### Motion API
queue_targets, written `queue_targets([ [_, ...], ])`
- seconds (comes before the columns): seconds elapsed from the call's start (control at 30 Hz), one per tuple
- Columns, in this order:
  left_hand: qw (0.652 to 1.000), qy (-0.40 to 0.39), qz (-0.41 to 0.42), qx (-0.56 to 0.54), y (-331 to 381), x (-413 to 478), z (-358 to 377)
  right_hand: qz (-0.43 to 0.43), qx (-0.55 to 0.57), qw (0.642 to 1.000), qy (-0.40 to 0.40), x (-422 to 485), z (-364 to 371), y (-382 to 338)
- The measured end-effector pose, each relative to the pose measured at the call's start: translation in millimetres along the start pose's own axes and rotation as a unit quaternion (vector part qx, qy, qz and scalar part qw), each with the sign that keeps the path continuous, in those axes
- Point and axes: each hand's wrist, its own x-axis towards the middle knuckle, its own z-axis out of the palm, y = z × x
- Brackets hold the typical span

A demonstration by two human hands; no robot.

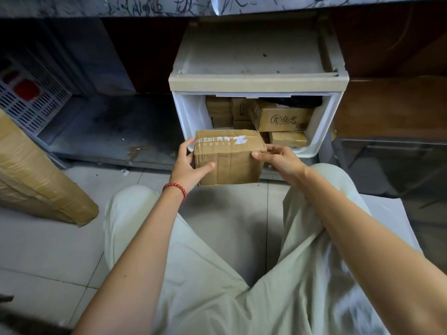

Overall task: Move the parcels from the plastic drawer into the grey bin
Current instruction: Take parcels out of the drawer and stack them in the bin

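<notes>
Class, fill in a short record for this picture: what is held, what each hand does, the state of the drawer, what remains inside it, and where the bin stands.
held item: cardboard parcel with white print, in front of the drawer
left hand: grips the parcel's left side
right hand: grips its right side
drawer: white plastic, pulled open
remaining: several other parcels inside
grey bin: right of the drawer, contents unclear

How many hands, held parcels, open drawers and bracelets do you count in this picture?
2 hands: left hand, right hand
1 brown cardboard parcel, held by both hands
1 white plastic drawer, open
1 red bead bracelet, on the left wrist
Total: 5
</notes>
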Motion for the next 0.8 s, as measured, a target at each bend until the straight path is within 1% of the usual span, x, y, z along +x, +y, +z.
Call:
queue_targets([
  [0.13,1.0,0.016,-0.016,0.0,1,1,4,-0.013,0.027,0.998,0.05,3,-1,0],
  [0.23,1.0,0.006,-0.014,-0.006,2,2,7,0.021,0.055,0.996,0.063,6,-3,-2],
  [0.37,1.0,0.001,-0.01,-0.023,2,4,7,0.065,0.076,0.995,0.021,8,-5,-5],
  [0.5,0.996,-0.005,-0.007,-0.089,5,9,0,0.1,0.092,0.99,-0.024,6,-6,-3],
  [0.63,0.993,0.006,-0.02,-0.115,10,5,-1,0.084,0.089,0.991,-0.049,3,-2,-5],
  [0.8,0.996,0.015,-0.036,-0.079,7,2,1,0.07,0.087,0.991,-0.073,1,1,-7],
])
